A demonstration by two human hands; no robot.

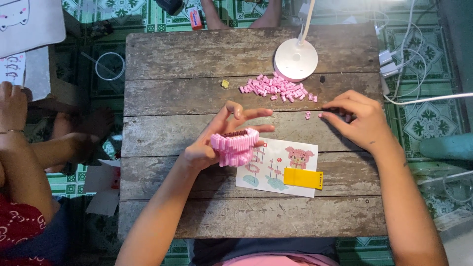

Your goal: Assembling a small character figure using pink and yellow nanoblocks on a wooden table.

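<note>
Here, I log the left hand (217, 140) first: thumb and palm are clamped on a half-built pink block model (235, 146), a hollow rounded shell with a dark inner rim, held just above the wooden table (197, 64) near its middle. The index and middle fingers are splayed out past the model, not gripping.

The right hand (357, 118) rests on the table to the right, fingertips (326, 114) pressed down on the boards. Whether they pinch a brick I cannot tell; a tiny loose pink piece (308, 115) lies just beside them.

Between and beyond the hands, a scattered pile of small pink bricks (278, 87) sits just in front of the white round lamp base (295, 59). One small yellowish bit (225, 83) lies apart, left of the pile.

Under the model, nearer me, lies a printed instruction sheet (276, 167) showing a pink figure, with a flat yellow tool (303, 178) resting on its right part.

At the left edge, off the table, another person's arm (22, 162) is in view. White cables (409, 64) run over the patterned green floor to the right.
</note>
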